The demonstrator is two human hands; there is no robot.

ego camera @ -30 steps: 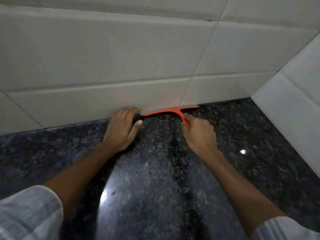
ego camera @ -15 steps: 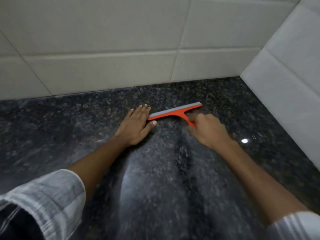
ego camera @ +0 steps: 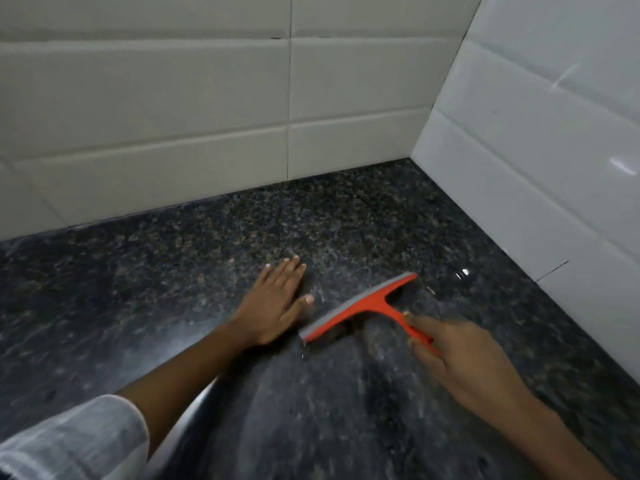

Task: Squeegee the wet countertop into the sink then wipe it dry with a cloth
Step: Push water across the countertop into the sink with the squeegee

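An orange squeegee (ego camera: 363,306) with a grey rubber blade rests blade-down on the dark speckled granite countertop (ego camera: 173,271). Its blade runs diagonally, the far end up and to the right. My right hand (ego camera: 453,355) grips the orange handle from the near right side. My left hand (ego camera: 277,299) lies flat on the stone just left of the blade, fingers together and pointing away, touching nothing else. The stone around the blade shines wet, with small droplets near the blade's ends. No sink or cloth is in view.
A white tiled back wall (ego camera: 207,133) meets the countertop along the far edge. A white tiled side wall (ego camera: 536,168) closes the right side, forming a corner at the far right. My two light striped sleeves show at the bottom.
The squeegee has been pulled from the foot of the back wall toward me, its blade turning diagonal. My left hand slid back with it, and now sits apart from the blade.
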